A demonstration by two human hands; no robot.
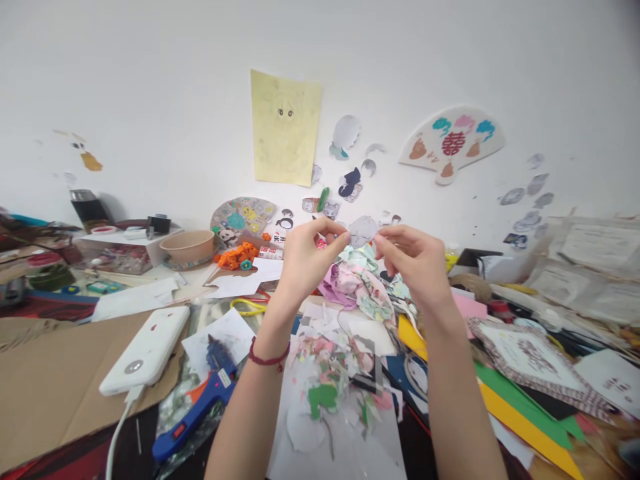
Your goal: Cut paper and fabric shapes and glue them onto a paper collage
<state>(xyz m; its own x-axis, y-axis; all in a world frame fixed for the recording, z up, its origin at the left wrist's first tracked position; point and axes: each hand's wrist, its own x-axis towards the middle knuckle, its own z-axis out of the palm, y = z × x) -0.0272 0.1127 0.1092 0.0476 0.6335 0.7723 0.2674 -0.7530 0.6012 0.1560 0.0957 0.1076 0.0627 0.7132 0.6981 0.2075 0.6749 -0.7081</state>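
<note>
Head view shows a pale roundish piece (363,231) between left hand (316,252) and right hand (414,257), probably light and flimsy, best pinched by its edges, though whether either grip is clamped I cannot tell.

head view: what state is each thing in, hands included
left hand, raised, thumb and fingers curled, any held item unclear
right hand, raised, fingers curled, any held item unclear
white device, lying flat, cable plugged in
glue gun, lying down, power unclear
pastel patterned material, crumpled
paper scraps, loosely heaped
yellow sheet, up on the wall
bowl, upright
cardboard, lying flat
flask, standing
</note>
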